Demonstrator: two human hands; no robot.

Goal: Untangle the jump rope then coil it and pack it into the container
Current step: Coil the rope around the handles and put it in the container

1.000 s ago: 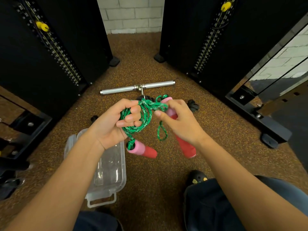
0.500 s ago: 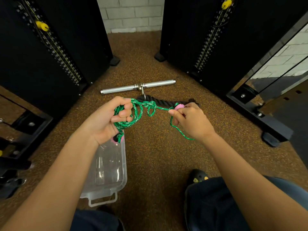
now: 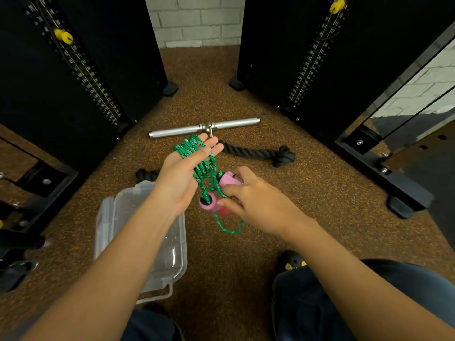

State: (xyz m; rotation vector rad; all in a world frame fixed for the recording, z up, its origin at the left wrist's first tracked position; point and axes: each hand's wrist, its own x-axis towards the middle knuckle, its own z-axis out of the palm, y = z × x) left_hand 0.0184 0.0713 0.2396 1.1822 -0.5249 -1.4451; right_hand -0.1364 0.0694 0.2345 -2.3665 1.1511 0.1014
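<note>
The green jump rope [image 3: 189, 147] is wound in several loops around the outstretched fingers of my left hand [image 3: 183, 177], which is held flat, palm up. Strands drop from there to two pink handles. My right hand [image 3: 251, 203] pinches one pink handle [image 3: 229, 178] and rope strands; the other pink handle [image 3: 208, 202] hangs just left of it with a red part below. A small loop of rope [image 3: 230, 228] dangles under my right hand. The clear plastic container [image 3: 176, 254] stands open on the floor below my left forearm.
A steel cable bar [image 3: 204, 127] and a black knotted rope attachment [image 3: 261, 153] lie on the speckled rubber floor ahead. Black weight-stack towers [image 3: 81, 77] stand left and right. My knees and a dark shoe [image 3: 291, 262] are at the bottom.
My left hand has opened from a fist to flat fingers with the coils round them. My right hand moved down and toward the left hand, bringing both pink handles together.
</note>
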